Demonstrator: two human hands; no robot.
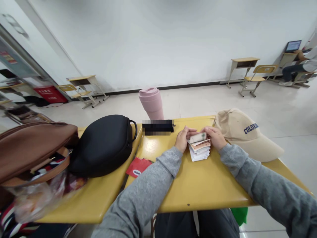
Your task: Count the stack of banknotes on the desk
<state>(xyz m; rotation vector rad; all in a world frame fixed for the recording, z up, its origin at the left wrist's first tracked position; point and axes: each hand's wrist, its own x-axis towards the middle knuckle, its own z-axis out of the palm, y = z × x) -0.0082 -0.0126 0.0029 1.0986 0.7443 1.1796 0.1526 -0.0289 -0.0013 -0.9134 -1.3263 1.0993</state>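
Over the yellow desk (178, 195), a banknote (198, 137) with a green patch is held between my two hands. My left hand (182, 138) curls around its left edge, while my right hand (216, 137) pinches the right edge between thumb and fingers. Just below it lies a fanned stack of folded white papers (200, 155), with an orange-brown note (203, 145) showing near the top. Whether the held note is apart from the stack I cannot tell. A flat red pouch (137, 166) with a white oval label is partly covered by my left sleeve.
Behind my hands stand a pink tumbler (152, 103) and a blurred-out dark object (158, 127). A beige cap (245, 135) is at the right. On the left are a black case (106, 145), a brown bag (34, 145) and a plastic bag (37, 198). A person (303, 62) sits far right.
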